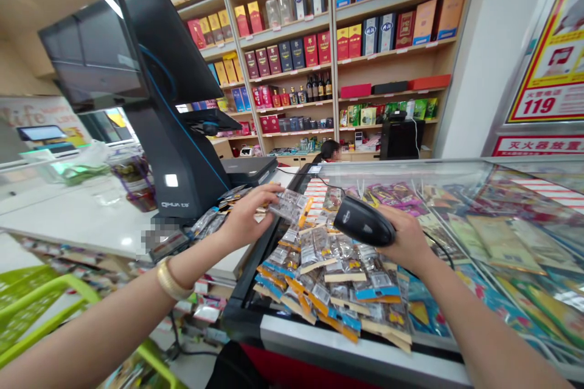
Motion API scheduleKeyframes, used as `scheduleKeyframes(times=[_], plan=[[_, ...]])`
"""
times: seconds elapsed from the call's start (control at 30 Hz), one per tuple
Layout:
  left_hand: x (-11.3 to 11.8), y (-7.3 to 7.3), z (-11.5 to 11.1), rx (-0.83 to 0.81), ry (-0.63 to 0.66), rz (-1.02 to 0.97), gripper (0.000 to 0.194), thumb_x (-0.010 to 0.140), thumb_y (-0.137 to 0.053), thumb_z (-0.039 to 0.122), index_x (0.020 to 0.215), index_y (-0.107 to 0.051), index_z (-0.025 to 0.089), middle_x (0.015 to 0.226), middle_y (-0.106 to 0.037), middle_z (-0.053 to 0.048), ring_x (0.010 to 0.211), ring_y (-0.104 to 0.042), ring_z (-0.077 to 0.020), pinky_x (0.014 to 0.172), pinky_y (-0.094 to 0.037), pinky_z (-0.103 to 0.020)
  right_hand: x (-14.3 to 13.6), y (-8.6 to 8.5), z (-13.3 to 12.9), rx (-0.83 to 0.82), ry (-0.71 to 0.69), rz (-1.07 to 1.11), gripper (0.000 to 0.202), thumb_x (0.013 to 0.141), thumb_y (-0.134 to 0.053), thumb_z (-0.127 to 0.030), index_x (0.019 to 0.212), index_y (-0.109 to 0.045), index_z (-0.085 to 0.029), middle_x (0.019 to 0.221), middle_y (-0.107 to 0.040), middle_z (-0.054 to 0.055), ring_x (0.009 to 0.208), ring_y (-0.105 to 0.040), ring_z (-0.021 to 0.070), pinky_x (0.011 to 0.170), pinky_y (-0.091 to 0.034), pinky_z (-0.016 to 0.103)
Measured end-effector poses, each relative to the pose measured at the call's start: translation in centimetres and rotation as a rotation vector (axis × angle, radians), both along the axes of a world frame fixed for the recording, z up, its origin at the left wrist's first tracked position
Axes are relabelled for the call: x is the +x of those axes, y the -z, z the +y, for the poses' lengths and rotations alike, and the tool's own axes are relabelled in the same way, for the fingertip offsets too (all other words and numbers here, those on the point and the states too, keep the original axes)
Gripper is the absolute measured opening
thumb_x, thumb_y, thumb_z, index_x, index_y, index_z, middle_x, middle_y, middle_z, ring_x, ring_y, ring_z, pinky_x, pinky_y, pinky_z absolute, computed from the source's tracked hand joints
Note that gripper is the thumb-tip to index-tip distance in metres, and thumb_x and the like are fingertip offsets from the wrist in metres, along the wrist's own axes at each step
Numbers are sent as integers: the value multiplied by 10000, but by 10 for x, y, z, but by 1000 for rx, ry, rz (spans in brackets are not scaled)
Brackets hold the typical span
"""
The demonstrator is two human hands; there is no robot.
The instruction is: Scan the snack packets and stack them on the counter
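My right hand (406,237) is wrapped round a black barcode scanner (362,223), its front end pointing left over the packets. With the thumb below and fingers above, my left hand (250,213) grips the left end of a clear snack packet (290,205) that has a printed label. Beneath both hands, a heap of small packets (335,255) with blue, orange and cream ends lies on the glass-topped freezer (292,327). More packets (205,222) lie left of my left hand, at the foot of the checkout terminal (176,158).
The scanner's cord (440,243) trails over the freezer lid. A white counter (68,206) holds a jar (132,179). Below left is a green shopping basket (55,292). Behind, shelves (292,70) carry boxes and bottles; a person's head (328,150) shows beyond the freezer.
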State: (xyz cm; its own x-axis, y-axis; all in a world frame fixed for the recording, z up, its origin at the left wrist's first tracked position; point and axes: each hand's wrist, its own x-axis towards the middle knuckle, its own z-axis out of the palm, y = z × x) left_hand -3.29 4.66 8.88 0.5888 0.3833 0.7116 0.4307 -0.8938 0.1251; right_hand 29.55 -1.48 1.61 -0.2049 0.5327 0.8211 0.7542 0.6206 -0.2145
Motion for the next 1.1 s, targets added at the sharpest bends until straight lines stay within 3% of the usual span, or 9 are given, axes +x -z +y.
scheduleKeyframes(times=[0.13, 0.23, 0.3, 0.4, 0.53, 0.67, 0.9, 1.03, 1.1], plan=[[-5, -2, 7, -380, 18, -288, 59, 796, -572, 204, 840, -585, 166, 1153, -635, -141, 1166, -574, -242, 936, -509, -403, 1, 0, 0, 49, 13, 11, 277, 652, -557, -205, 913, -647, -188, 800, -687, 70, 727, -656, 223, 637, -503, 301], [-6, 3, 14, -604, 28, -423, 167, 735, -688, 298, 761, -619, 148, 1231, -597, -138, 1107, -600, -245, 884, -522, -374, 1, 0, -1, 70, 23, 7, 276, 659, -551, -201, 917, -648, -193, 806, -694, 69, 729, -664, 224, 638, -510, 301], [-4, 9, 19, -757, 47, -496, 251, 673, -759, 339, 735, -617, 142, 1141, -644, -121, 966, -648, -217, 808, -534, -341, 1, 1, 0, 79, 40, 3, 253, 665, -556, -210, 900, -650, -197, 800, -696, 70, 722, -666, 226, 634, -513, 304], [4, 21, 26, -1000, 82, -530, 338, 619, -811, 377, 724, -592, 143, 872, -699, -65, 711, -644, -148, 648, -509, -264, 4, 4, 2, 83, 64, -6, 227, 675, -573, -238, 884, -651, -200, 811, -705, 74, 738, -675, 236, 645, -524, 317], [14, 36, 26, -1183, 160, -449, 348, 613, -825, 374, 719, -582, 149, 799, -700, -32, 667, -628, -124, 624, -482, -233, 7, 7, 5, 110, 81, -16, 239, 686, -585, -267, 904, -656, -198, 845, -721, 80, 764, -688, 243, 662, -540, 325], [14, 48, 24, -1203, 196, -346, 276, 688, -772, 375, 736, -608, 158, 847, -708, -38, 731, -642, -139, 711, -495, -272, 8, 7, 5, 100, 90, -25, 244, 688, -583, -261, 912, -663, -204, 845, -722, 74, 763, -690, 239, 646, -537, 317], [6, 57, 20, -878, 144, -77, 242, 820, -625, 358, 711, -714, 162, 1232, -624, -119, 1130, -586, -237, 992, -413, -372, 11, 11, 6, 86, 98, -50, 230, 693, -598, -269, 904, -645, -189, 804, -703, 69, 716, -675, 226, 618, -518, 304], [1, 58, 18, -771, 89, -110, 220, 836, -573, 311, 751, -727, 179, 1229, -633, -103, 1125, -596, -228, 1004, -423, -380, 12, 13, 7, 89, 92, -57, 248, 689, -600, -264, 923, -640, -190, 826, -705, 69, 733, -675, 229, 635, -519, 308], [-6, 54, 26, -701, -4, -176, 182, 819, -568, 281, 803, -727, 195, 1195, -657, -81, 1125, -601, -221, 995, -438, -367, 13, 14, 6, 76, 84, -56, 244, 695, -591, -256, 926, -638, -193, 823, -702, 68, 729, -672, 229, 637, -520, 311]])
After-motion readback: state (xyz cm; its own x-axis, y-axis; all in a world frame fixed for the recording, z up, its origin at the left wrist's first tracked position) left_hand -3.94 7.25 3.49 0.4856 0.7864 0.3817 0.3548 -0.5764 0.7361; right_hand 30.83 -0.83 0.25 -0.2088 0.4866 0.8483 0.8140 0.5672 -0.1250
